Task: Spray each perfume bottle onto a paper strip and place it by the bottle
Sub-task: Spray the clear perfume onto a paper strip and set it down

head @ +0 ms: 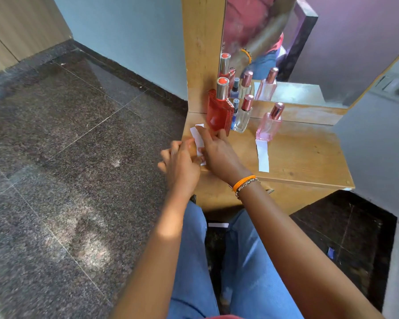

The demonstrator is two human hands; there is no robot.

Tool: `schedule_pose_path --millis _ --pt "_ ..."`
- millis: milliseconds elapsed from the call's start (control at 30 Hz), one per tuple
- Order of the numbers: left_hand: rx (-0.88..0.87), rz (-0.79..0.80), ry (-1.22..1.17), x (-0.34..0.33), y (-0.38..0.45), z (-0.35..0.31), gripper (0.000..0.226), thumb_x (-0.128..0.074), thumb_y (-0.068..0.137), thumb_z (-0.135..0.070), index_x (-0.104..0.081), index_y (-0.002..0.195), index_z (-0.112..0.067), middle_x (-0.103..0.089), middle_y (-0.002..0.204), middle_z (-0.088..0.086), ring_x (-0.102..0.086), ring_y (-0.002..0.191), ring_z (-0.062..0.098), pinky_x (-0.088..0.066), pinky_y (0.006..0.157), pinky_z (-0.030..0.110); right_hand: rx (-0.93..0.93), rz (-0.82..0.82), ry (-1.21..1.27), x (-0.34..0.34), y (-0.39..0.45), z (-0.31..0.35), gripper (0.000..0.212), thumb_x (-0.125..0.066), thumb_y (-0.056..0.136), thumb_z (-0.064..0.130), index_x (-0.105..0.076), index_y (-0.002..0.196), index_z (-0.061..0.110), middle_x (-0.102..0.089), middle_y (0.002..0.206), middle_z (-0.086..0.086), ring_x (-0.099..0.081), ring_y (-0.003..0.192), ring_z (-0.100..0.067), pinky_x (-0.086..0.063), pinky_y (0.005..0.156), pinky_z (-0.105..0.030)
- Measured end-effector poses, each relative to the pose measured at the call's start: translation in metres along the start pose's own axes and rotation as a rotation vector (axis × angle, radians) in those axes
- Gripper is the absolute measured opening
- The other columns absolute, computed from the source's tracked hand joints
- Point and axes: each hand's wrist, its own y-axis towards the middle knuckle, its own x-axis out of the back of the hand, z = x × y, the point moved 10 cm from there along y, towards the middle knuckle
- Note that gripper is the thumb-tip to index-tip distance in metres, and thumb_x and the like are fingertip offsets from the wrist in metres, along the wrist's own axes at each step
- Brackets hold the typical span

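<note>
A red perfume bottle (219,111) with a silver cap stands at the left end of the wooden table (304,155). Beside it are a clear bottle (243,117) with a rose-gold cap, a small blue bottle (234,116) partly hidden between them, and a pink bottle (268,126). One white paper strip (262,155) lies flat in front of the pink bottle. In front of the red bottle, white paper strips (198,138) are held between my left hand (182,165) and my right hand (218,153). My right fingertips reach the red bottle's base.
A mirror (309,42) behind the table reflects the bottles. The table's left edge drops to a dark granite floor (67,146). Another white strip (218,224) lies below, between my knees. A wall with a switch plate (394,85) is at the right.
</note>
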Motion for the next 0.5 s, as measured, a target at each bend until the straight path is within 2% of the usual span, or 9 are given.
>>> schedule_pose_path --millis 233,400,500 --pt "0.000 0.042 0.017 -0.005 0.003 0.003 0.048 -0.064 0.084 -0.029 -0.047 0.129 -0.034 -0.042 0.132 -0.002 -0.032 0.122 0.030 -0.028 0.094 0.046 -0.048 -0.014 0.067 0.006 0.001 -0.003 0.056 -0.056 0.085 0.002 -0.036 0.138 0.004 -0.066 0.099 -0.027 -0.043 0.106 -0.039 -0.042 0.080 -0.041" --pt "-0.007 0.057 0.031 -0.005 0.003 0.001 0.045 -0.060 0.086 -0.023 -0.047 0.128 -0.032 -0.041 0.134 -0.002 -0.031 0.123 0.030 -0.026 0.096 0.045 -0.095 -0.043 0.166 0.007 0.004 -0.004 0.047 -0.054 0.081 -0.006 -0.047 0.127 0.002 -0.064 0.113 -0.023 -0.049 0.107 -0.039 -0.043 0.078 -0.036" --pt "-0.023 0.061 0.051 -0.004 0.002 -0.002 0.043 -0.059 0.086 -0.020 -0.048 0.127 -0.031 -0.041 0.134 -0.001 -0.031 0.123 0.030 -0.025 0.096 0.045 -0.204 -0.119 0.350 0.010 0.004 -0.013 0.047 -0.054 0.076 -0.010 -0.053 0.120 0.004 -0.064 0.112 -0.017 -0.056 0.102 -0.034 -0.049 0.078 -0.039"
